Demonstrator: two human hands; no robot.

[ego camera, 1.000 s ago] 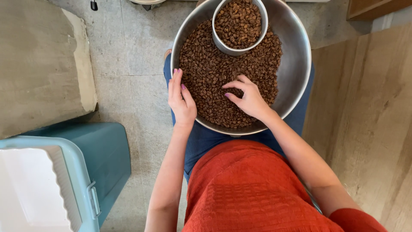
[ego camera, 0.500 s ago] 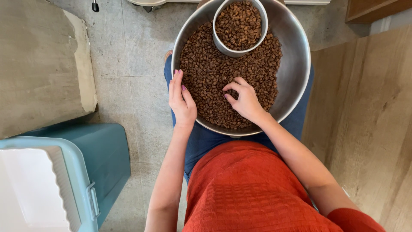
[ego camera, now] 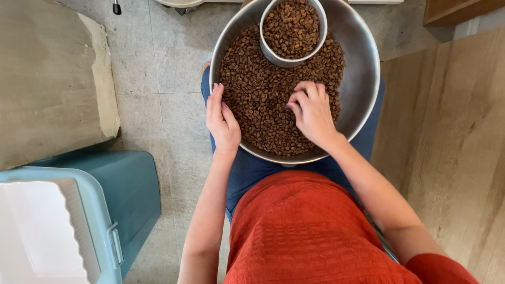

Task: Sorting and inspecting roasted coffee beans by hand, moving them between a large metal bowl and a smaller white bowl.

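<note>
A large steel bowl (ego camera: 363,73) rests on my lap, filled with brown coffee beans (ego camera: 258,100). A small steel cup (ego camera: 273,54), also full of beans, stands inside the bowl at its far side. My left hand (ego camera: 222,118) holds the bowl's near-left rim, with the thumb inside. Over the beans on the right, my right hand (ego camera: 311,111) has its fingers curled down into them; whether it pinches any beans is hidden.
A teal plastic bin (ego camera: 113,210) with a white liner stands at the lower left. A beige cushion-like block (ego camera: 50,79) lies at the upper left on the grey tile floor (ego camera: 163,79). A wooden panel (ego camera: 447,142) runs along the right.
My right hand has shifted slightly over the beans and its fingers have curled in more. The left hand and the bowl stay put.
</note>
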